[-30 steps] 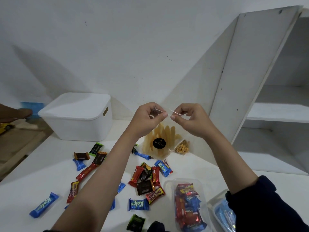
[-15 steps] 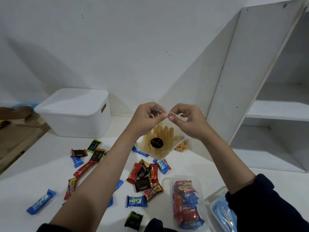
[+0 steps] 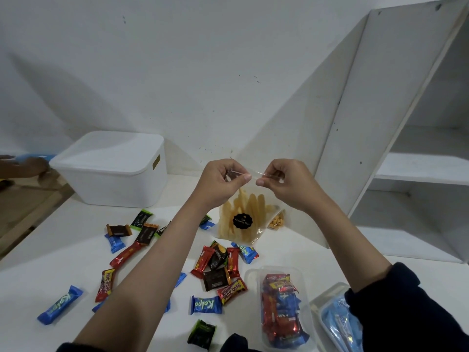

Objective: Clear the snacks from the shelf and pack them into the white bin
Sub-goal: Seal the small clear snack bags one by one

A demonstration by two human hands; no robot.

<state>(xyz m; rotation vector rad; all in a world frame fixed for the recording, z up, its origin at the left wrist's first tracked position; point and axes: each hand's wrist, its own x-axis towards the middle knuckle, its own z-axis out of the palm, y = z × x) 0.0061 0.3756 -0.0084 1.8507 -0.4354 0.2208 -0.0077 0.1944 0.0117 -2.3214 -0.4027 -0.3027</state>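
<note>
A clear bag of yellow snack sticks (image 3: pixel 241 217) with a black round label hangs above the table. My left hand (image 3: pixel 220 181) and my right hand (image 3: pixel 284 181) both pinch its top edge, thumbs almost meeting. The white bin (image 3: pixel 111 171) stands at the back left with its lid on. Several wrapped chocolate bars (image 3: pixel 218 265) lie scattered on the white table (image 3: pixel 50 262) below my arms. The white shelf (image 3: pixel 418 168) stands at the right, its visible compartments bare.
A clear tub of wrapped snacks (image 3: pixel 279 308) sits near the front edge, and a second tub with blue packets (image 3: pixel 337 321) lies to its right. A small bag of orange bits (image 3: pixel 275 221) rests behind the hanging bag. Another person's hand (image 3: pixel 22 165) shows at far left.
My two hands have drawn a little closer together on the bag's top edge. The bag hangs in much the same place. The view has tilted slightly.
</note>
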